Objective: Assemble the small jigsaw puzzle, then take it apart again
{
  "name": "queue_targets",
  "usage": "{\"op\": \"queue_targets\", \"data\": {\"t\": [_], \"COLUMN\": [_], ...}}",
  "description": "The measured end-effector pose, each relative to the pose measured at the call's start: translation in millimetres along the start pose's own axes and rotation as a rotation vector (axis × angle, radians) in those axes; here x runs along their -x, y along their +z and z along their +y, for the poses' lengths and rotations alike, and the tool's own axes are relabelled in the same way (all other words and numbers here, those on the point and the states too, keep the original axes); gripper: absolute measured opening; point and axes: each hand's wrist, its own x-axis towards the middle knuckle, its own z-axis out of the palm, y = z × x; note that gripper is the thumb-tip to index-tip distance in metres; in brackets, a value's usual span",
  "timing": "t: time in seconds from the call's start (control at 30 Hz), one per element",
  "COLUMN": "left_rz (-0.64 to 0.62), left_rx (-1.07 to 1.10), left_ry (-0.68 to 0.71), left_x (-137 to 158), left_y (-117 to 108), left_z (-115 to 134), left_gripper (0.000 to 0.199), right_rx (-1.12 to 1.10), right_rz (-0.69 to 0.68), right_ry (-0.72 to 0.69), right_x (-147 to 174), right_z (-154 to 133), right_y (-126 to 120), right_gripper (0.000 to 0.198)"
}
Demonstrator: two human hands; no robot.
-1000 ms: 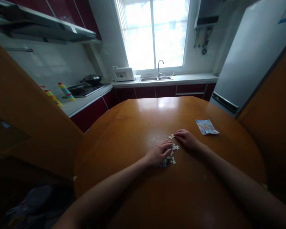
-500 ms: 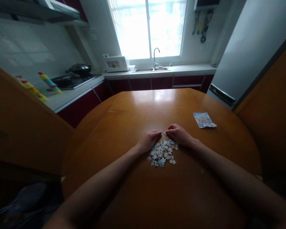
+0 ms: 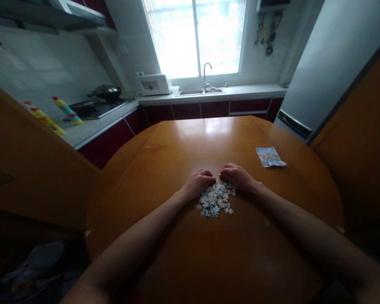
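Note:
A loose heap of small jigsaw puzzle pieces (image 3: 214, 200), some white and some blue, lies on the wooden table. At its far left edge rests my left hand (image 3: 200, 181), fingers bent and pressed together; whatever its fingertips hold is hidden. My right hand (image 3: 237, 175) is at the heap's far right edge, its fingers closed on a puzzle piece (image 3: 220, 176) of which only a tiny pale bit shows. The fingertips of both hands face each other across a narrow gap.
A creased sheet with a blue picture (image 3: 270, 157) lies on the right of the round-ended table (image 3: 139, 181). Beyond are a sink (image 3: 191, 92), a microwave (image 3: 153, 84), a stove with a wok (image 3: 107, 91) and bottles (image 3: 66, 110). A fridge (image 3: 332, 63) stands at right.
My left hand has moved slightly forward and its fingers have curled in more. The right fingers have closed over the pale piece that lay visible at their tips. The view has shifted a little.

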Motion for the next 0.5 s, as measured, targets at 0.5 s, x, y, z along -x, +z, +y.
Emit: {"op": "queue_targets", "data": {"t": [0.5], "left_rz": [0.092], "left_rx": [-0.037], "left_ry": [-0.260], "left_x": [-5], "left_y": [1], "left_z": [2], "left_gripper": [0.018], "right_rx": [-0.098], "right_rz": [-0.085], "right_ry": [0.223], "right_x": [6], "right_z": [-8], "right_y": [-30], "right_gripper": [0.008]}}
